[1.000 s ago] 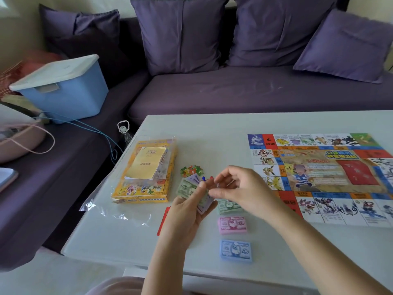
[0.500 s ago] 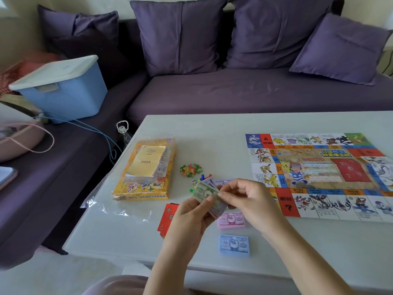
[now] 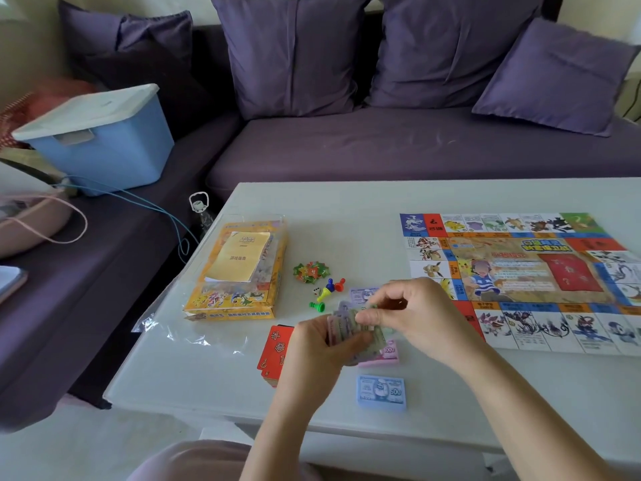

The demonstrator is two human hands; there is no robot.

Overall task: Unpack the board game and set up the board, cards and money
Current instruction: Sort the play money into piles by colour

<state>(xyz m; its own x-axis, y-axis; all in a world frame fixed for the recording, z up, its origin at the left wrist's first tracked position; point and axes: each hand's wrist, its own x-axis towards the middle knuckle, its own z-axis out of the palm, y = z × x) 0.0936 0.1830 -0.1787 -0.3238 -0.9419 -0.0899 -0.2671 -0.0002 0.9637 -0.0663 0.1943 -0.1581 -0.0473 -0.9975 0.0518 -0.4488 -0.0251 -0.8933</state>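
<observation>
**Holding notes: both hands on one wad**

Your left hand (image 3: 312,352) grips a fanned wad of notes (image 3: 350,324) from below, fingers curled round it. Your right hand (image 3: 419,317) pinches its top edge, thumb and forefinger closed.

- Pink stack (image 3: 388,352): partly hidden behind the wad, 5 o'clock.
- Blue stack (image 3: 381,392): 6 o'clock, apart.
- Red cards (image 3: 274,352): 9 o'clock.
- Pawns (image 3: 327,289): 12 o'clock.
- Board (image 3: 520,272): flat on the table (image 3: 347,210), 2 o'clock.
- Box (image 3: 236,272): 10 o'clock.

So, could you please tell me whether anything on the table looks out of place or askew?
Nothing is damaged. The pawns lie toppled in a loose heap left of the board, and the clear wrapper under the game box hangs over the table edge. The left hand and right hand hold the banknotes.
</observation>
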